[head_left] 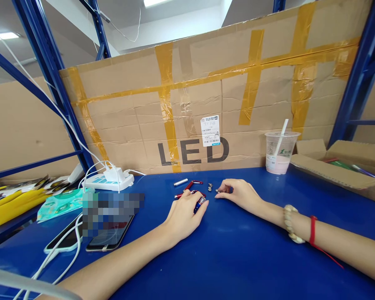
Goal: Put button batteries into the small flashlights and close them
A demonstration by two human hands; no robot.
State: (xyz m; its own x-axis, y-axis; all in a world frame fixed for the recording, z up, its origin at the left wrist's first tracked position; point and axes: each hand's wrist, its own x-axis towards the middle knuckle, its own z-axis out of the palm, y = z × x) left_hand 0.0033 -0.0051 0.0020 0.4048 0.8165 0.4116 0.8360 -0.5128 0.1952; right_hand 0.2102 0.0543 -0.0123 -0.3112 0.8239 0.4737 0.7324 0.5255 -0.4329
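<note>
My left hand (187, 214) is closed around a small blue metal tube with a silver band (200, 205), like a mini flashlight; the fingers cover part of it. To its right, my right hand (237, 192) pinches a small shiny disc, like a button cell (218, 191), low over the table. Between the hands and slightly farther back sit several button cells (210, 187). Small red metal pieces (192, 184) lie just beyond my left fingers, partly hidden by them. A short silver tube (180, 182) rests behind these.
On the blue table (237, 258), phones (112, 233), white cables and a power strip (108, 181) occupy the left. A plastic cup with a straw (279, 154) stands back right beside an open cardboard box (340, 171). A taped cardboard panel (137, 137) closes the back.
</note>
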